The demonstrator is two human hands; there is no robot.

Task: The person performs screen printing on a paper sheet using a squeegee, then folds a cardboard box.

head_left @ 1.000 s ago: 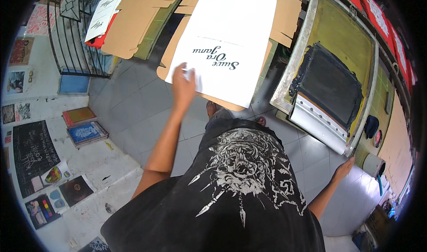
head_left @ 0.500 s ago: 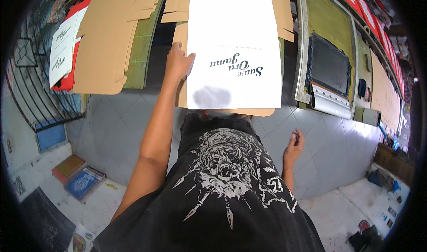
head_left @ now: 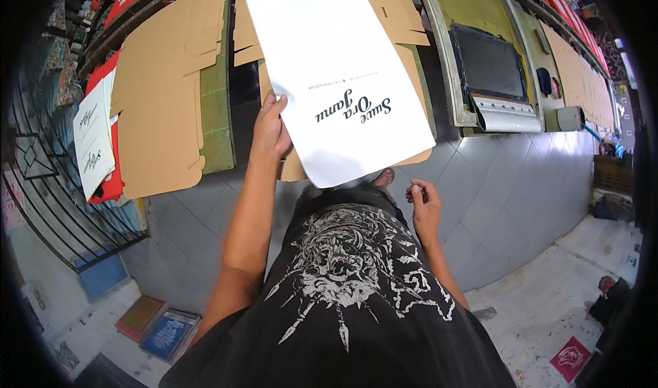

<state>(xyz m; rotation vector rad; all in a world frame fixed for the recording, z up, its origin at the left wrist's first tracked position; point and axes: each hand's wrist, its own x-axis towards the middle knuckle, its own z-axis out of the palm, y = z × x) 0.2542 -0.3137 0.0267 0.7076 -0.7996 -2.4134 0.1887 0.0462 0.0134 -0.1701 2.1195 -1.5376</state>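
A white sheet (head_left: 329,52) with black script printing is held at its left edge by my left hand (head_left: 271,127), thumb at the edge and fingers mostly underneath. The sheet sits slightly askew over a brown cardboard covering (head_left: 404,18) on the middle board. My right hand (head_left: 423,203) hangs just below the sheet's right corner, holding nothing, with loosely bent fingers apart. My dark printed T-shirt fills the lower middle.
At the left are more cardboard (head_left: 157,114) and printed white sheets (head_left: 96,148) on red fabric (head_left: 115,175). A screen frame (head_left: 449,66) with dark ink and a metal squeegee (head_left: 500,117) is at the right. Frames (head_left: 164,333) lean lower left on the white surface.
My left hand has closed on the sheet's edge and tilted it off square. My right hand has moved from beside the screen inward and up toward the sheet. The view has shifted.
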